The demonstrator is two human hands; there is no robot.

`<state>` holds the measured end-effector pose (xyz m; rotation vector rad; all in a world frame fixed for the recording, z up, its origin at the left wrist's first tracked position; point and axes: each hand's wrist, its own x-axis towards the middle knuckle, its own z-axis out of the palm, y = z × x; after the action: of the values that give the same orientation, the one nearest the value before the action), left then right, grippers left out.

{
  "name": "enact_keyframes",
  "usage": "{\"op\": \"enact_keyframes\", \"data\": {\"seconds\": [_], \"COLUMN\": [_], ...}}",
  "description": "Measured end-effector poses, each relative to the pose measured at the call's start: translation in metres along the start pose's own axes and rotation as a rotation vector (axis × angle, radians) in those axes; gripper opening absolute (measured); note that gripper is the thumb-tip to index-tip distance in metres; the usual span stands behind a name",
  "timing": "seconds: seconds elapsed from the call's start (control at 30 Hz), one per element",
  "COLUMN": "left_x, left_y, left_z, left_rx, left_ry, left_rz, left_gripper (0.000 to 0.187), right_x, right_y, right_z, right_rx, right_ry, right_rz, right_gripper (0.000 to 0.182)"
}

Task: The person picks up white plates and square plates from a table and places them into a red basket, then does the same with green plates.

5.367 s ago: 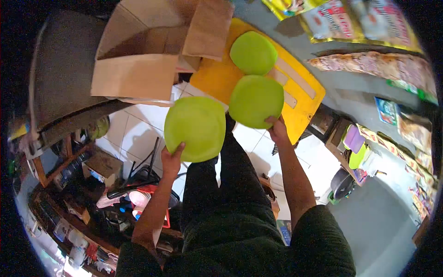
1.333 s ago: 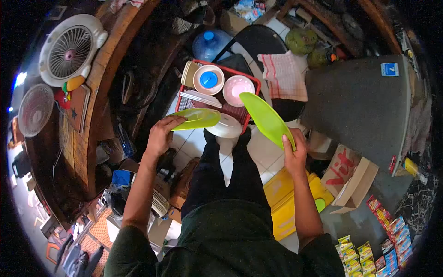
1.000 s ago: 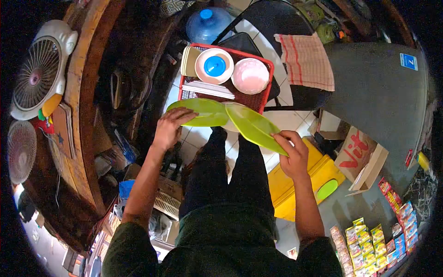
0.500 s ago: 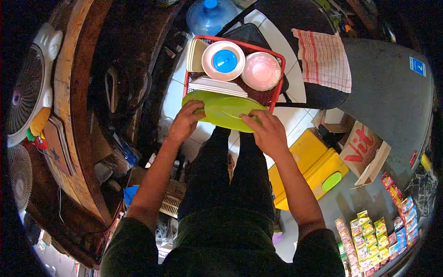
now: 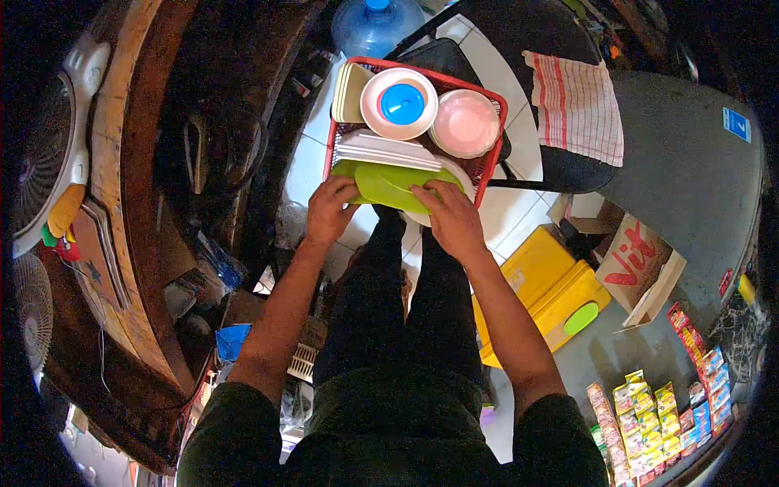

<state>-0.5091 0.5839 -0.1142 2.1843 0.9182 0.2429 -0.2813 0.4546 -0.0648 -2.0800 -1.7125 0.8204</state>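
A green plate (image 5: 389, 188) stands tilted at the near side of a red basket (image 5: 497, 122). My left hand (image 5: 330, 209) grips the plate's left end, and my right hand (image 5: 448, 217) has its fingers closed on the right part. Behind and right of the green plate shows the rim of a white plate (image 5: 456, 172). White rectangular dishes (image 5: 388, 149) lean just beyond it. Farther in are cream containers (image 5: 351, 93), a white bowl (image 5: 372, 104) with a blue round item (image 5: 402, 103) inside, and pink bowls (image 5: 466, 123).
Beyond the basket stands a blue water jug (image 5: 375, 31). A striped cloth (image 5: 572, 109) hangs over a dark chair at the right. Nearer are a yellow container (image 5: 535, 284), a cardboard box (image 5: 641, 268) and hanging sachets (image 5: 645, 422). A fan (image 5: 36, 162) is at far left.
The green plate has moved down into the near side of the basket and shows less of its surface. My right hand has shifted left with it, and a white plate rim now shows.
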Motion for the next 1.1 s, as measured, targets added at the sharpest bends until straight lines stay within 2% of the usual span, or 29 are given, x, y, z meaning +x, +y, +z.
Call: {"op": "enact_keyframes", "data": {"seconds": [0.07,0.13,0.2,0.27,0.33,0.4,0.47,0.57,0.63,0.67,0.73,0.77,0.83,0.87,0.93,0.97,1.03,1.1], "left_x": [-0.007,-0.008,-0.006,-0.001,0.005,0.010,0.017,0.014,0.015,0.015,0.019,0.020,0.022,0.024,0.021,0.020,0.027,0.032], "left_y": [-0.010,-0.017,-0.018,-0.015,-0.006,0.001,0.004,0.000,-0.003,-0.003,0.002,0.004,0.000,-0.003,-0.010,-0.015,-0.018,-0.015], "left_z": [0.010,0.012,0.006,-0.008,-0.013,-0.015,-0.015,-0.006,-0.008,-0.009,-0.013,-0.014,-0.010,-0.007,0.003,0.006,0.004,0.002], "left_rx": [-0.242,-0.262,-0.279,0.060,0.105,0.150,0.219,0.185,0.191,0.196,0.226,0.258,0.208,0.157,0.100,0.043,0.080,0.114], "left_ry": [0.062,0.043,0.025,0.037,0.068,0.097,0.033,0.025,-0.026,-0.075,-0.129,-0.181,-0.200,-0.218,-0.208,-0.198,-0.270,-0.342], "left_rz": [-0.082,-0.117,-0.150,-0.013,-0.030,-0.048,0.275,0.283,0.246,0.205,0.177,0.147,0.130,0.112,0.106,0.098,0.152,0.209], "left_gripper": [0.034,0.033,0.032,0.035,0.038,0.041,0.044,0.047,0.048,0.049,0.049,0.050,0.050,0.050,0.053,0.057,0.058,0.059], "right_x": [0.002,0.006,0.008,0.014,0.019,0.023,0.026,0.028,0.021,0.014,-0.006,-0.016,-0.040,-0.050,-0.067,-0.071,-0.074,-0.071], "right_y": [0.000,0.002,0.003,0.004,0.006,0.005,0.006,0.004,0.000,0.001,0.008,0.011,0.021,0.028,0.039,0.041,0.039,0.036], "right_z": [0.005,0.013,0.020,0.027,0.033,0.040,0.042,0.035,0.026,0.027,0.034,0.039,0.055,0.063,0.080,0.087,0.092,0.094], "right_rx": [0.005,-0.004,0.011,0.025,0.048,0.096,0.143,0.241,0.299,0.298,0.327,0.327,0.550,0.549,0.706,0.708,1.064,1.168], "right_ry": [0.005,-0.008,-0.005,-0.002,0.027,0.026,0.027,-0.047,0.101,0.102,0.432,0.432,0.600,0.602,0.641,0.644,0.657,0.649], "right_rz": [-0.008,0.000,0.000,0.000,-0.053,-0.028,-0.005,0.002,-0.045,-0.041,0.128,0.129,0.584,0.585,0.867,0.870,1.162,1.252], "right_gripper": [0.050,0.057,0.055,0.054,0.043,0.040,0.037,0.033,0.032,0.032,0.030,0.030,0.027,0.027,0.027,0.027,0.033,0.038]}}
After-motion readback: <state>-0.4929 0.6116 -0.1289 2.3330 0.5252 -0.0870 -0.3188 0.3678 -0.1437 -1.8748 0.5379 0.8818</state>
